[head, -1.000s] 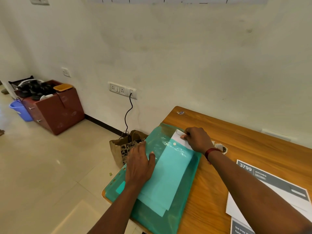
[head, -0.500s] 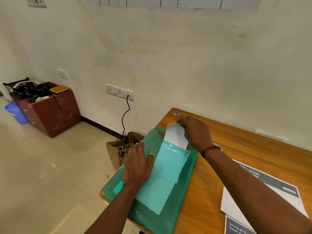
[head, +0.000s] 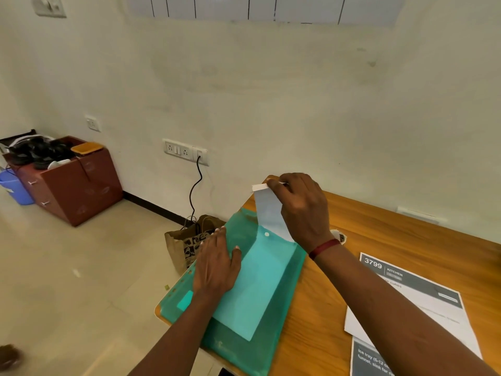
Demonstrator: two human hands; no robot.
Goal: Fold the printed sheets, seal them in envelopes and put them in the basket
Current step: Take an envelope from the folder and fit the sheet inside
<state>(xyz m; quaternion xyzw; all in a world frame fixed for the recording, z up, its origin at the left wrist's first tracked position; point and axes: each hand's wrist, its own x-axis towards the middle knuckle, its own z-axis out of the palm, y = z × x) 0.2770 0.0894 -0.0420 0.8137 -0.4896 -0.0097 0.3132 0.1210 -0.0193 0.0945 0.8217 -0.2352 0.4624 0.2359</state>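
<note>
- My right hand (head: 301,210) pinches the top of the envelope (head: 267,210), which runs down toward 6 o'clock into the green folder (head: 238,348).
- My left hand (head: 217,261) presses flat on the folder, 8 o'clock of the pinch.

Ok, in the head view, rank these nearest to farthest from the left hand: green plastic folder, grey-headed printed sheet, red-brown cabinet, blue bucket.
1. Green plastic folder: touching, under the left hand.
2. Grey-headed printed sheet: on the table, right.
3. Red-brown cabinet: on the floor, far left.
4. Blue bucket: beyond the cabinet, left edge.
</note>
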